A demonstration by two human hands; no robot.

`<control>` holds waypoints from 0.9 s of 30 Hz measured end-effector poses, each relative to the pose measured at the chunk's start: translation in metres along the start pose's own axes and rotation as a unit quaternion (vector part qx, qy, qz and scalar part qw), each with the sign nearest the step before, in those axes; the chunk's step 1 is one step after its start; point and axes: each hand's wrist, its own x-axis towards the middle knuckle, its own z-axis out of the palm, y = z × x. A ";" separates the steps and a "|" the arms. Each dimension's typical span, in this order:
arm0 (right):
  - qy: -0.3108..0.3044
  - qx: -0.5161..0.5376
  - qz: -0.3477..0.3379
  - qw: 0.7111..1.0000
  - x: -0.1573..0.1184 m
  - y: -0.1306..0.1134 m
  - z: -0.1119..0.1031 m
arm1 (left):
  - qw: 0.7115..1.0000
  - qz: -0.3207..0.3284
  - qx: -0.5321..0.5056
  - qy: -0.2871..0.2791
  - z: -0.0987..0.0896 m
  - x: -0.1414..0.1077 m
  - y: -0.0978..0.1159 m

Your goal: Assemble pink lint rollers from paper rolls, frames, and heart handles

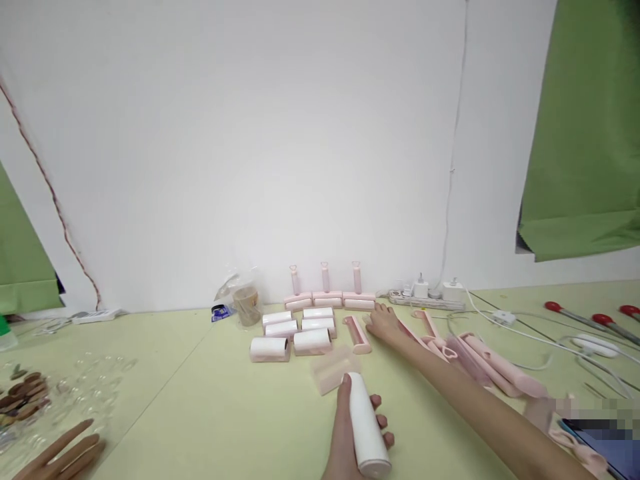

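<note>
In the head view my left hand (345, 433) is wrapped round a white sticky roll (367, 430), thumb along its near side. My right hand (385, 325) reaches out over the table with its fingers curled down, and what they hold, if anything, is hidden. Just left of it lies a pink lint roller frame (358, 335). Another pink piece (411, 331) shows partly behind my right wrist. Several white rolls (269, 348) lie in two columns farther left. A translucent pink cover (335, 369) rests flat beyond my left hand.
Three pink lint rollers (326, 299) stand against the wall. A bag with tape (247, 305) is left of them. A power strip (427, 301), cables, pink parts (493, 363) and a phone (600, 447) lie right. Another person's hand (63, 457) is by clear plastic pieces (85, 393).
</note>
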 end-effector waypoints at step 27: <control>-0.045 0.182 0.081 0.979 -0.045 -0.001 -0.006 | 1.000 0.010 0.021 0.006 -0.004 0.001 -0.008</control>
